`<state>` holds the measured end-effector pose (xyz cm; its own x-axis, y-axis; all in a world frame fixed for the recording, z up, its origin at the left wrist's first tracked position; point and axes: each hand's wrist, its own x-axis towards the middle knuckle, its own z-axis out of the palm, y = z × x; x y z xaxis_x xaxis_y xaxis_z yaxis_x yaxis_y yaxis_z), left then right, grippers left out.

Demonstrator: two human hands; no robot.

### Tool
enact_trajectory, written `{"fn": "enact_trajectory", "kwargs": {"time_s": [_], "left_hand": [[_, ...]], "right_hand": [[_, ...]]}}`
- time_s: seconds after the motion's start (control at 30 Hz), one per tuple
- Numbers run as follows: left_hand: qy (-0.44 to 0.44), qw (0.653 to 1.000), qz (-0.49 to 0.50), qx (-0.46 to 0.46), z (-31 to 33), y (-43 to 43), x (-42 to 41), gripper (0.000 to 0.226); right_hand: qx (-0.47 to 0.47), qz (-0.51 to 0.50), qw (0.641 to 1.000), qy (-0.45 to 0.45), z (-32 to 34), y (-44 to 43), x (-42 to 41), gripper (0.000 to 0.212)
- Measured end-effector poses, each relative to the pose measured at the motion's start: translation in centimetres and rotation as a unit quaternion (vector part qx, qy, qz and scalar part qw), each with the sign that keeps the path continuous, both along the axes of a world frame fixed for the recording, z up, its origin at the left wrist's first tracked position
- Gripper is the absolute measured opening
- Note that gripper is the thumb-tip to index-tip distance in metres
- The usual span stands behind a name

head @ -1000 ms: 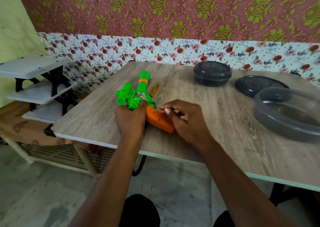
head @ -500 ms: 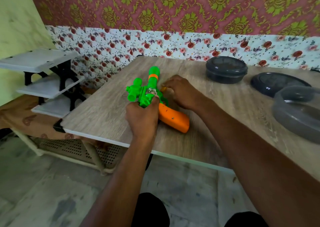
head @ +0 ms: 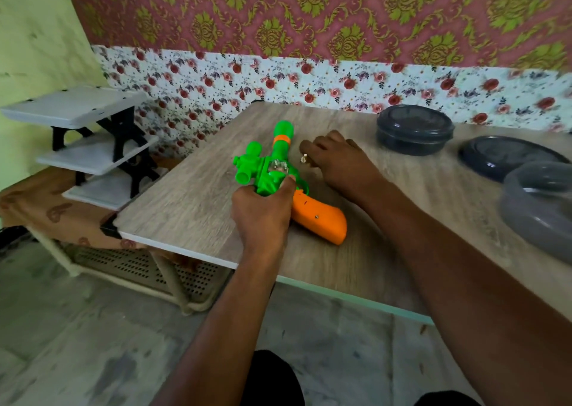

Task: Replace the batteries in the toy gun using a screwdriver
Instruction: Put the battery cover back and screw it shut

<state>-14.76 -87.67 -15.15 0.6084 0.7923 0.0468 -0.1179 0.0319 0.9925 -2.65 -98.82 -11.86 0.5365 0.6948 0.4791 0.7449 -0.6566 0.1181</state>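
The toy gun (head: 280, 150) lies on the wooden table (head: 185, 207), its green barrel pointing away from me and its orange grip (head: 322, 219) towards me. A small screw shows on the orange grip. My left hand (head: 263, 216) grips the green body from the near side, thumb up against it. My right hand (head: 337, 158) sits just right of the barrel with its fingers curled down round the screwdriver (head: 303, 158). Only a small shiny end of the screwdriver shows under the fingers.
A dark lidded round container (head: 414, 130) stands at the back right. A dark lid (head: 507, 158) and a grey round tub (head: 538, 210) lie at the right edge. A white shelf rack (head: 86, 139) stands left of the table.
My right hand left the orange grip, moved up beside the barrel and closed over the screwdriver lying there. My left hand kept its hold on the gun.
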Motion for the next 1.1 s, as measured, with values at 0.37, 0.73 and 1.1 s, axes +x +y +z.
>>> {"fn": "enact_trajectory", "kwargs": {"time_s": [0.37, 0.73, 1.1], "left_hand": [[-0.025, 0.985, -0.122, -0.119, 1.4, -0.9, 0.3, 0.017], [-0.025, 0.927, -0.235, -0.292, 2.3, -2.2, 2.8, 0.040], [-0.061, 0.925, -0.262, -0.269, 0.9, -2.1, 2.8, 0.041]], "right_hand": [[0.231, 0.045, 0.972, -0.026, -0.8, -5.7, -4.8, 0.031], [0.389, 0.074, 0.917, 0.054, -0.9, -7.0, -6.1, 0.027], [0.651, 0.120, 0.609, 0.438, 0.9, -7.0, -7.0, 0.018]]}}
